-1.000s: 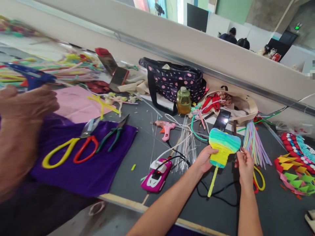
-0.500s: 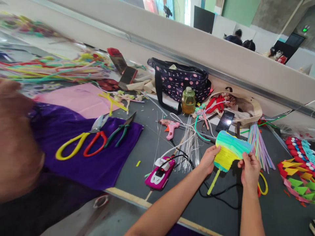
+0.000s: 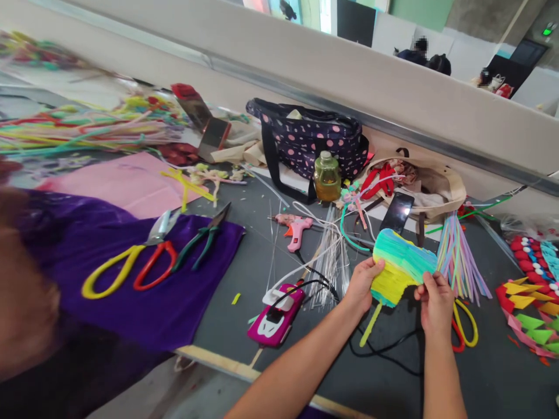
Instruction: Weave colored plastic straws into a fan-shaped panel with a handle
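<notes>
Both hands hold up an ice-pop-shaped craft piece, striped blue, turquoise and yellow, with a pale yellow-green stick pointing down and a notch in its lower right edge. My left hand pinches its left edge between thumb and fingers. At the right edge, my right hand grips it near the notch with thumb and fingertips. Scissors with red and yellow handles lie partly hidden behind my right wrist. Beyond the piece sits a bundle of pastel pipe cleaners.
A pink glue gun, clear rods and a magenta power strip lie left of my arms. Scissors and pliers rest on purple cloth beside another person's blurred arm. A bottle and phone stand farther back.
The view has shifted slightly, so most things sit a little farther left. My hands keep their hold on the ice-pop piece. The other person's arm has moved left.
</notes>
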A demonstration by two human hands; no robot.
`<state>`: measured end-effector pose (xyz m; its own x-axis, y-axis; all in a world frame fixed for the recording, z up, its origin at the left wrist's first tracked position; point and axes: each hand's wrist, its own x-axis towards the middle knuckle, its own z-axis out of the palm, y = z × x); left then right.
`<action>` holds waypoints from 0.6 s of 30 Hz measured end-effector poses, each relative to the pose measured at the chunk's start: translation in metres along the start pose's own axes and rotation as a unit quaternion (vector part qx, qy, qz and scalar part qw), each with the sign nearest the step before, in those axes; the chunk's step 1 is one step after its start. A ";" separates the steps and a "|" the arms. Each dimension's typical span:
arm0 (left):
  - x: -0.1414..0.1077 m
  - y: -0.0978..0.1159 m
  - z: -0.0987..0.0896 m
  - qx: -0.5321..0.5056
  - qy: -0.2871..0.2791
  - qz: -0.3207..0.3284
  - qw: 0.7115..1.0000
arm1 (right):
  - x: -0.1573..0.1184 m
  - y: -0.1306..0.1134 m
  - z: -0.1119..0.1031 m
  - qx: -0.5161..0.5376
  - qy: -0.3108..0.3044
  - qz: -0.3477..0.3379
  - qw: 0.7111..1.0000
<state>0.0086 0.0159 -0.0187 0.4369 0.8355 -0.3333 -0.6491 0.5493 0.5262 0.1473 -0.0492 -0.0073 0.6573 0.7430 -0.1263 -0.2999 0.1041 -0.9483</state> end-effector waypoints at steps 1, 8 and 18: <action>0.000 0.000 0.000 0.001 0.002 0.002 1.000 | 0.001 0.001 0.000 0.002 -0.002 0.005 1.000; 0.000 -0.003 0.000 0.036 -0.005 -0.034 0.999 | 0.006 0.009 -0.006 -0.040 -0.008 0.013 0.999; 0.008 0.003 -0.007 0.044 -0.030 -0.070 0.996 | 0.024 -0.031 -0.072 -0.409 0.148 -0.182 0.882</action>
<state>0.0057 0.0245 -0.0258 0.5575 0.7475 -0.3610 -0.5242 0.6542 0.5452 0.2222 -0.0819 -0.0020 0.7952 0.5405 0.2748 0.4884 -0.3023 -0.8186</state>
